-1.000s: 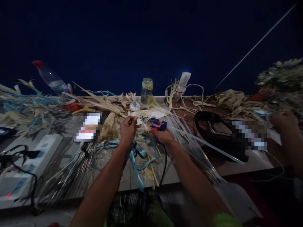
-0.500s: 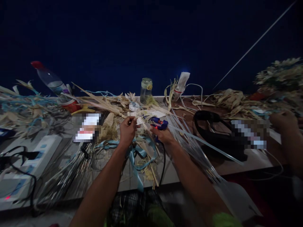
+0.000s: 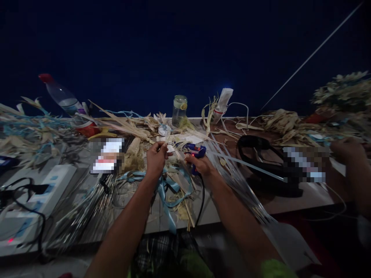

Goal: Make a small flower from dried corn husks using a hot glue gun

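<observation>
My right hand point(image 3: 201, 163) is wrapped round a blue glue gun point(image 3: 196, 150) with a small red light. A long translucent glue stick point(image 3: 249, 165) sticks out of its back, and a black cord runs down from the grip. To the left of the nozzle, my left hand point(image 3: 157, 157) has its fingers pinched together on a thin pale strip point(image 3: 167, 139); its material is too small to make out. Under and between my hands lie a light-blue ribbon point(image 3: 164, 200) and scraps of dried husk point(image 3: 182, 208).
A power strip point(image 3: 55, 189), a bundle of thin wires point(image 3: 87, 208) and a lit phone point(image 3: 108, 156) lie left. Behind stand a clear bottle point(image 3: 179, 110) and a tilted red-capped bottle point(image 3: 62, 94). Right are loose glue sticks point(image 3: 243, 185), a black headband-like object point(image 3: 257, 170) and another person's hand point(image 3: 349, 150).
The glue gun has tilted slightly in my right hand, and the glue stick's rear end has swung up and left. A pale strip now shows above my left fingertips.
</observation>
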`<state>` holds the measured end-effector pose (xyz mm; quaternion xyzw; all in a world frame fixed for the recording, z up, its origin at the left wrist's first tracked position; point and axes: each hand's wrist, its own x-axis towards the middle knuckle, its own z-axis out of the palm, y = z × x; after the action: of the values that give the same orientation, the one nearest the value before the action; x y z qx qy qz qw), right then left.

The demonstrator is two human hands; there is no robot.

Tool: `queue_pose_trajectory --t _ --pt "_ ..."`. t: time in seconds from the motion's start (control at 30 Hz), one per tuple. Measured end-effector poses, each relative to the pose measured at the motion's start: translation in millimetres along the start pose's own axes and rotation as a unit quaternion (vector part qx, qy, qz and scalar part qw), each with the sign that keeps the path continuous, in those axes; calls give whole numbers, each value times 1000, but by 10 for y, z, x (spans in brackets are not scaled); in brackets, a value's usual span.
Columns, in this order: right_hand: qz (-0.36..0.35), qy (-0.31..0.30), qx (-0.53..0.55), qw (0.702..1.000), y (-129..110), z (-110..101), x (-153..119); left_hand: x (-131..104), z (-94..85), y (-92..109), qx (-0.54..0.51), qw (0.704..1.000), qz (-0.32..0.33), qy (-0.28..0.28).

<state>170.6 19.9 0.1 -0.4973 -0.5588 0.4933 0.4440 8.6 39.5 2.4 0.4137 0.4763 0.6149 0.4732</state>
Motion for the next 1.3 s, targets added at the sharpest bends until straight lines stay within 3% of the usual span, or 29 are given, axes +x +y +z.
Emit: queue_pose_trajectory --t 0.1,0.63,1.0,1.17,1.3 --pt "-21 -23 16 999 43 -8 13 -1 9 3 -2 1000 -8 2" --pt "-1 -8 87 996 54 -1 24 10 0 -54 -10 1000 7 -2" --pt "4 -8 69 998 116 0 25 1 8 -42 3 1000 11 -4" --pt "-4 11 136 991 -17 -4 0 8 1 -55 -17 1000 16 -10" --pt "49 20 234 971 -65 -14 37 3 19 -34 -34 999 11 1"
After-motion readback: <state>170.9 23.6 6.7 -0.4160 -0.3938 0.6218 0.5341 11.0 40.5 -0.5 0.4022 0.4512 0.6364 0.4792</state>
